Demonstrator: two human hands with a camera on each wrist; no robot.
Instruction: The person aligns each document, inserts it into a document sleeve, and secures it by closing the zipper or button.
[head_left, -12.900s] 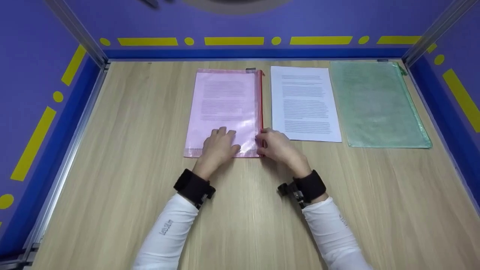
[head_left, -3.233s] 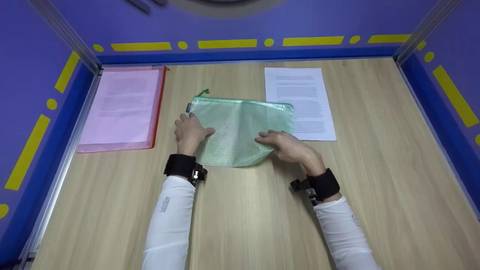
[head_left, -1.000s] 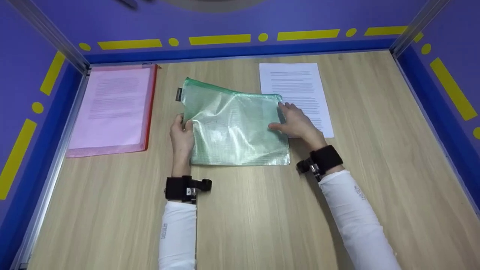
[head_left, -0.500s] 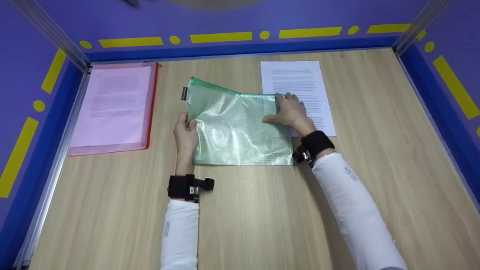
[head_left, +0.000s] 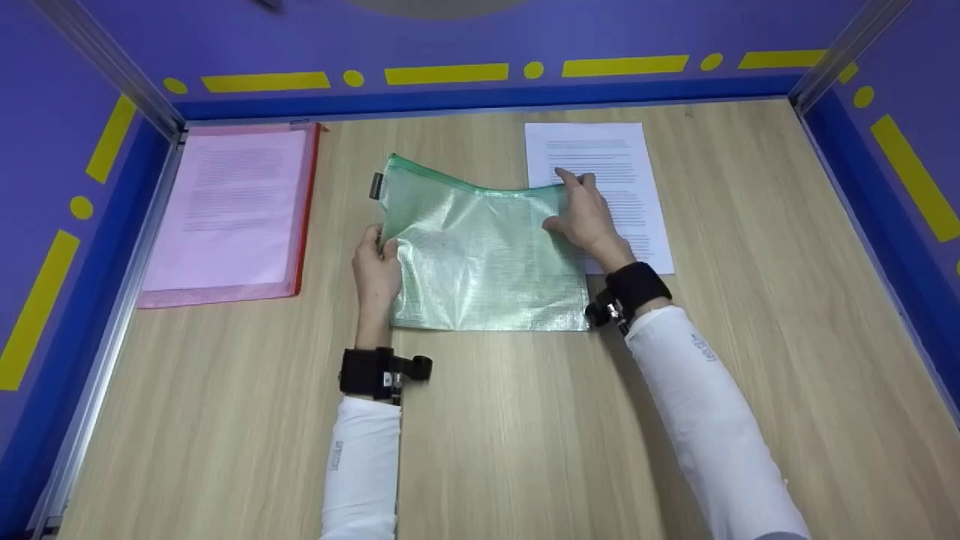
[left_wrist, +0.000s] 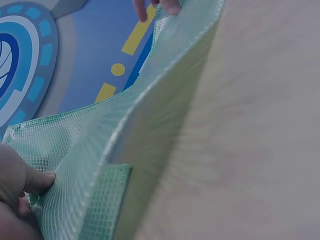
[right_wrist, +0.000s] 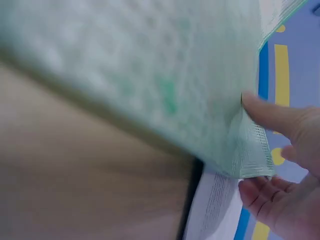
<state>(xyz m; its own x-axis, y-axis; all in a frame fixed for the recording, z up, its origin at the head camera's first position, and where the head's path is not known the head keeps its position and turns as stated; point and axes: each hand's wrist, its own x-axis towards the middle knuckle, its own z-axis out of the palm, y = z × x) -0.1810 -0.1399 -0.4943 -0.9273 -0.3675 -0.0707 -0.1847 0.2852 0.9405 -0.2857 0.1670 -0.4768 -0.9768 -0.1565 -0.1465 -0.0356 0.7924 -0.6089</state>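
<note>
A green mesh zipper pouch lies sideways in the middle of the table, its zipper edge away from the person and its upper left corner raised. My left hand pinches the pouch's left edge, thumb in front, below a small dark tag. At the upper right corner, my right hand holds the pouch between thumb and fingers; the right wrist view shows the thumb against the mesh and the other fingers at the edge. Under that corner lies part of a printed paper stack.
A pink zipper pouch with printed paper inside lies at the far left of the wooden table. Blue walls with yellow marks bound the table at the back and both sides.
Earlier the pink pouch went from the middle to the left, and the green pouch from the right to the middle, turned sideways. Lately my right hand has shifted up to its corner.
</note>
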